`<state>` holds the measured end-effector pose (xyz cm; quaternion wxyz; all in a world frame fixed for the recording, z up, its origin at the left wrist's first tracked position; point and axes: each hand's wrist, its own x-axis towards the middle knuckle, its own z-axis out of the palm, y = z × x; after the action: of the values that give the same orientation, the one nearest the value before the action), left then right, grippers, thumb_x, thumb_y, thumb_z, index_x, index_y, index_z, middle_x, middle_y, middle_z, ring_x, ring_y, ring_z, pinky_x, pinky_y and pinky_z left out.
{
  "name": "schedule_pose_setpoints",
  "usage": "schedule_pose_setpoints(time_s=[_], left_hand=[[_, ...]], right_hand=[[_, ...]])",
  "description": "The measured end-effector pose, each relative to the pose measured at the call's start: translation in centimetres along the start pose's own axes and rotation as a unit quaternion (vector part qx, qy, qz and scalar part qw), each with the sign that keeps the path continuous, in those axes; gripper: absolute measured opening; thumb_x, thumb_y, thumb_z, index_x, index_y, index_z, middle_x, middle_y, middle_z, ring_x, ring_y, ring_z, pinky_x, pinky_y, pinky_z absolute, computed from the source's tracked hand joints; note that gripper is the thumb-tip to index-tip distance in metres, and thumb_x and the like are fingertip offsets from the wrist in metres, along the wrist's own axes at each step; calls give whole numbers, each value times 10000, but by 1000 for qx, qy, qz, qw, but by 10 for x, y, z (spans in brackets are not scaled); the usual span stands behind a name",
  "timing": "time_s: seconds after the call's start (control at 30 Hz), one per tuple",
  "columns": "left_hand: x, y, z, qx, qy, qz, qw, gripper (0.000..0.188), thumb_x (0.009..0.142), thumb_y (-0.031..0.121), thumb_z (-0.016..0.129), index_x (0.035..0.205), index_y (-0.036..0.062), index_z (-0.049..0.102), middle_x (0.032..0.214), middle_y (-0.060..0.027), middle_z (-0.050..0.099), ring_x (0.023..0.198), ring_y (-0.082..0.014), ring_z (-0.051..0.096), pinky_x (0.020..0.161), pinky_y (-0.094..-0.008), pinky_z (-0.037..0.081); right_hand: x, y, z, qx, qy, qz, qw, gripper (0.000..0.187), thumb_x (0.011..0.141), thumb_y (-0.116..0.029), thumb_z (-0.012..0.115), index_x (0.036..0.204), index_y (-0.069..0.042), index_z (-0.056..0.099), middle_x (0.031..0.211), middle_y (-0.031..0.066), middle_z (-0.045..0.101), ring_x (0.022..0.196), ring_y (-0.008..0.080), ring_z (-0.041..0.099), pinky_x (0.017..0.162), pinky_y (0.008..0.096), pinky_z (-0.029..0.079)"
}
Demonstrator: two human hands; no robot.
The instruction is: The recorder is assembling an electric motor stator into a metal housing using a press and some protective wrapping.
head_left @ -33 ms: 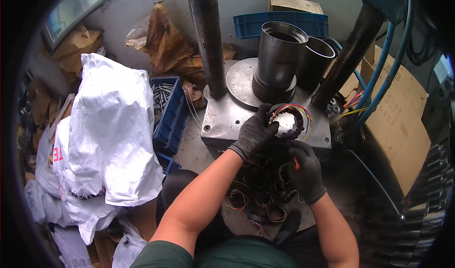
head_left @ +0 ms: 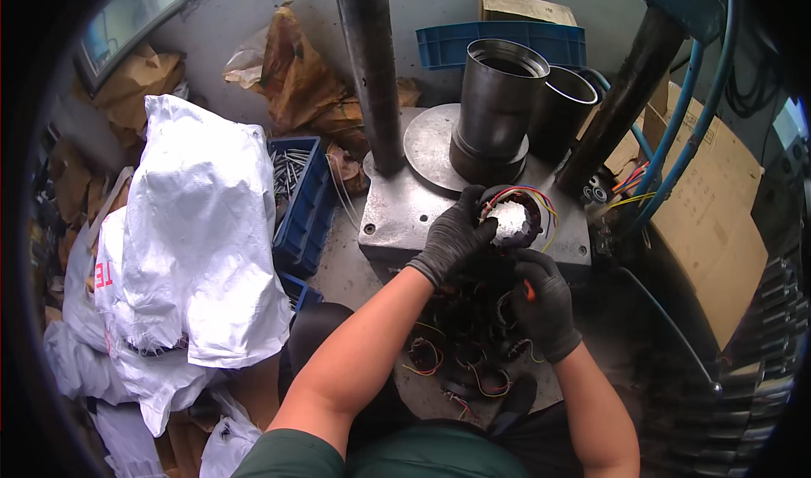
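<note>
My left hand [head_left: 460, 237], in a dark grey glove, grips the left side of a motor stator [head_left: 534, 224]. This ring-shaped part rests at the front of the steel press bed, tipped toward me. Red, yellow and blue lead wires loop over its rim, and something bright white shows through its middle. Just below it, my right hand [head_left: 545, 305], gloved as well, is closed round a tool with an orange-red handle [head_left: 529, 291]; the rest of the tool is hidden. Behind the stator a dark metal cylinder [head_left: 500, 106] stands upright on a round plate [head_left: 427, 152].
A second cylinder [head_left: 564, 106] stands behind. Steel columns [head_left: 368, 64] flank the press bed [head_left: 393, 216]. More wired stators [head_left: 473, 372] lie below my hands. To the left are a blue bin [head_left: 302, 216] of metal pins and white sacks [head_left: 198, 233]; cardboard [head_left: 701, 199] leans at right beside blue hoses [head_left: 703, 123].
</note>
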<state>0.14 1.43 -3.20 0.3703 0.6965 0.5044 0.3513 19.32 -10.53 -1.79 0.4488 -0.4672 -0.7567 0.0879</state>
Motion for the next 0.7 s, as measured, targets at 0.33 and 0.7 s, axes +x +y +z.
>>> schedule_pose_setpoints(time_s=[0.33,0.7], left_hand=[[-6,5,-5,-3,-9,-14,1000,657,887,331,676,1460,124,430,1219,-250,703,1136,-456,673,963,-524,527],[-3,-2,-1,-28,-3,7,1000,652,894,310,676,1462,110,427,1228,-246,702,1151,-449,670,967,-522,526]], right_hand=[[-2,-8,-22,79,2,58,995,235,840,55,730,1052,-28,672,1157,156,708,1050,303,723,894,367,570],[-7,-3,-19,57,-16,15,998,357,738,79,727,1066,-48,666,1216,156,681,1061,339,705,902,400,574]])
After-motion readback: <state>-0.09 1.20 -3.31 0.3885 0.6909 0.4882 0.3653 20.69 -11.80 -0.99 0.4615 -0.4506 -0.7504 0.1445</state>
